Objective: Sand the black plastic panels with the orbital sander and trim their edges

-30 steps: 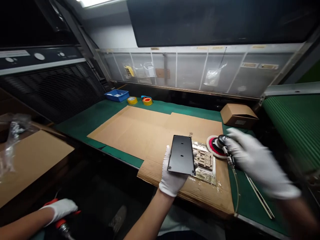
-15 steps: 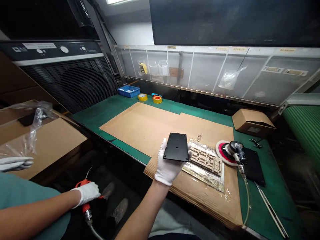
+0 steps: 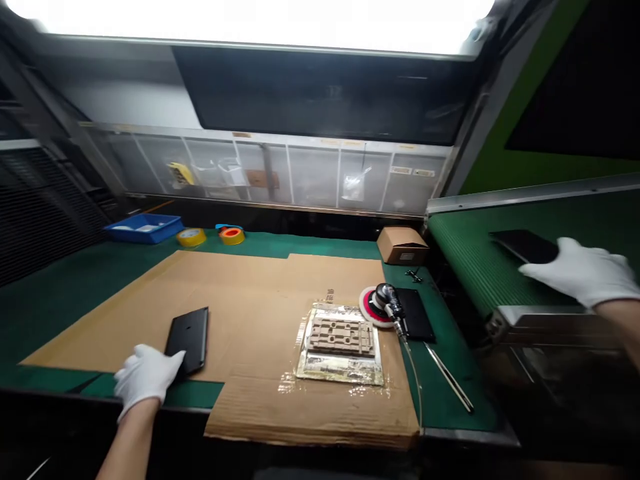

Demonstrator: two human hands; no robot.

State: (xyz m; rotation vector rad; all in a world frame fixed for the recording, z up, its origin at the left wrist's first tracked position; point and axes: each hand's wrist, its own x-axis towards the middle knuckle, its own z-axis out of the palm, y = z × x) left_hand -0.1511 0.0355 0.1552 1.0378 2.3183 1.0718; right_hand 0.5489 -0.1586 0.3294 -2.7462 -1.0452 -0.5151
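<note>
Gripping the left panel [image 3: 189, 335] by its long edges would be my choice: it looks thin and stiff, likely light enough for one hand, and I doubt it would bend. Its smooth face might slide a little under a cloth glove, and I'd expect that dark finish to scuff sooner than the plate would break. Much the same ought to go for the right panel [image 3: 525, 245], where an end or corner should give a decent hold and spare the broad face.

The left panel is over the near left part of the cardboard [image 3: 250, 327] on the bench [image 3: 60, 283]; I can't tell whether it lies quite flat. The gloved left hand [image 3: 146, 375] is closed about its near end, thumb reaching over it. Across to the right, the right panel is at the ribbed green belt [image 3: 465, 250]. The right hand [image 3: 583, 272] seems to be pinching its right end, thumb to the near side, though I can't make out whether the panel touches the belt.

As for looks, the left panel is a matt black oblong with a small mark on its face and a paler edge down its right side. The right panel shows as a plain dark slab, its details blurred.
</note>
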